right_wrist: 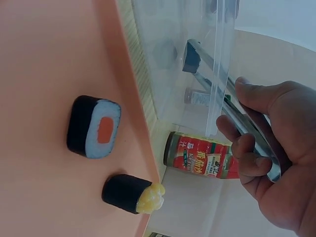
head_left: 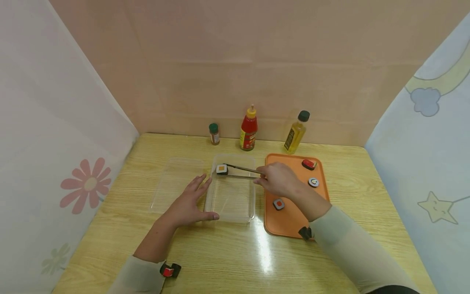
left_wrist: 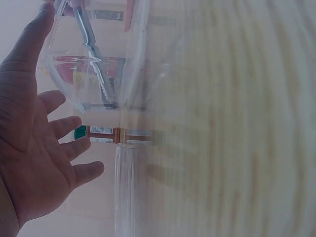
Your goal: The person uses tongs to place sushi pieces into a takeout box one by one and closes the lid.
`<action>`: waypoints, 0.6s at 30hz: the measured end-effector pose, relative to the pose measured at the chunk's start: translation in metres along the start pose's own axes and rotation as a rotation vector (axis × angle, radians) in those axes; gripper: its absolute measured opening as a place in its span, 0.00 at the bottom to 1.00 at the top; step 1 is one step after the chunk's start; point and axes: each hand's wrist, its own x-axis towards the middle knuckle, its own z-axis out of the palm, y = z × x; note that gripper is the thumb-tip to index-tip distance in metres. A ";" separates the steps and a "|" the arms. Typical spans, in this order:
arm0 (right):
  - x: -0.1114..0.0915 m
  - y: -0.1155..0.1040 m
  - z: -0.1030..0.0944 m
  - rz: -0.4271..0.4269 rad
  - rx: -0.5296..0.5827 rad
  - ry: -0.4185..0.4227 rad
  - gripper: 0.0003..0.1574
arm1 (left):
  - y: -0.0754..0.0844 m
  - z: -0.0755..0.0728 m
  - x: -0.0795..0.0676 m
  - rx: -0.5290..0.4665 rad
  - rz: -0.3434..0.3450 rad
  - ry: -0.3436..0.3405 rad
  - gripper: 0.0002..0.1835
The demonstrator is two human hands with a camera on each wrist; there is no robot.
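My right hand (head_left: 280, 179) holds metal tongs (head_left: 242, 177) with thumb and fingers. Between the tongs' tips is a sushi roll (head_left: 222, 169) with an orange centre, at the far left corner of a clear plastic container (head_left: 235, 204). In the right wrist view the tongs (right_wrist: 247, 126) reach over the container's wall, and the dark side of the roll (right_wrist: 191, 58) shows inside. My left hand (head_left: 188, 204) lies along the container's left side with fingers and thumb spread. Nothing is in its grasp; whether it touches the wall I cannot tell.
An orange tray (head_left: 290, 224) on the right bears several sushi pieces, one a roll with a red-orange centre (head_left: 278, 204). Left of the container lies a clear lid (head_left: 172, 171). At the back stand a spice jar (head_left: 214, 134), a ketchup bottle (head_left: 248, 132) and an oil bottle (head_left: 295, 135).
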 end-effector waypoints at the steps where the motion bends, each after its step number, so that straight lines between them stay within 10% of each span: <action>1: 0.001 -0.001 -0.001 -0.002 -0.002 -0.002 0.25 | 0.000 0.000 0.000 0.001 -0.003 -0.001 0.68; 18: 0.009 -0.012 -0.010 0.076 -0.085 -0.132 0.30 | 0.002 -0.001 -0.001 0.004 0.007 0.003 0.67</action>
